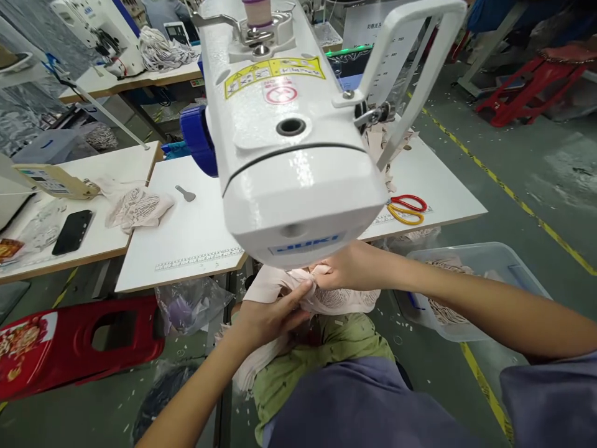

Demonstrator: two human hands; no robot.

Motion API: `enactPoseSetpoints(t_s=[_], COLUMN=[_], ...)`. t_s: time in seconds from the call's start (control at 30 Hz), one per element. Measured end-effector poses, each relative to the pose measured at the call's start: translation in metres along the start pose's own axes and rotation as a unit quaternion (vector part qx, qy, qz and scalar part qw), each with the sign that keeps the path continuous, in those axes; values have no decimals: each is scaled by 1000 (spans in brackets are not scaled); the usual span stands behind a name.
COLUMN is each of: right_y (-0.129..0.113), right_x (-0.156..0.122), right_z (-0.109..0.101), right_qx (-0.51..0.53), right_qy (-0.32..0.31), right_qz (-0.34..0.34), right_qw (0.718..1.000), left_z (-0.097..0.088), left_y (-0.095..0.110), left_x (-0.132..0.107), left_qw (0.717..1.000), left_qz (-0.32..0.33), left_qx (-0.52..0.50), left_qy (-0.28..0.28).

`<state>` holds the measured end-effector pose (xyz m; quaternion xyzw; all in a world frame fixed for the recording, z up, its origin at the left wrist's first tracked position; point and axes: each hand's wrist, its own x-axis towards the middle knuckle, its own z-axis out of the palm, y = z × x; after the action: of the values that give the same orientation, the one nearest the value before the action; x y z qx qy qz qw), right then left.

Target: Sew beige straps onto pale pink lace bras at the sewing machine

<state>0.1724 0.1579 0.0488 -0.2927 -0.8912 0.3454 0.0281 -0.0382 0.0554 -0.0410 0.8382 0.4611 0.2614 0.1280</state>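
Observation:
A pale pink garment piece with lace [345, 300] hangs over my lap, just under the head of a white sewing machine [298, 199]. My left hand [275, 314] grips its left side, thumb on top and fingers beneath the fabric. From the right, my right hand [342, 269] pinches the cloth close to my left thumb, its fingertips partly hidden by the fabric and the machine head. The needle area is out of sight behind the machine head. More pale fabric [254, 367] trails down on the left of my lap.
Scissors with red and yellow handles [405, 210] lie on the white table [186, 218], right of the machine. A clear plastic bin [499, 252] with fabric strips stands at right. A red stool [116, 361], a phone [73, 232] and a lace piece [140, 208] are at left.

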Motion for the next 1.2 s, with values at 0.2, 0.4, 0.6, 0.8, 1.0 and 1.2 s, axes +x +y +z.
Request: enactPoseSetpoints(t_s=[0.2, 0.4, 0.6, 0.8, 1.0, 1.2], right_y=[12, 39, 36, 38, 46, 44], right_x=[-10, -25, -21, -26, -29, -31], right_z=[14, 45, 37, 48, 58, 57], right_qx=[30, 30, 67, -1, -123, -97], right_qy=[53, 241, 206, 295, 353, 316], right_qz=[-8, -87, -67, -118, -233, -163], right_qw=[998, 966, 974, 948, 898, 930], left_z=[0, -3, 0, 5, -8, -20], left_y=[5, 23, 33, 42, 39, 32], left_x=[-3, 0, 6, 7, 4, 11], left_qw=[990, 991, 992, 986, 992, 993], left_qz=[50, 3, -23, -60, -58, -5], left_qx=[132, 134, 126, 153, 112, 105], left_qy=[5, -2, 14, 18, -16, -52])
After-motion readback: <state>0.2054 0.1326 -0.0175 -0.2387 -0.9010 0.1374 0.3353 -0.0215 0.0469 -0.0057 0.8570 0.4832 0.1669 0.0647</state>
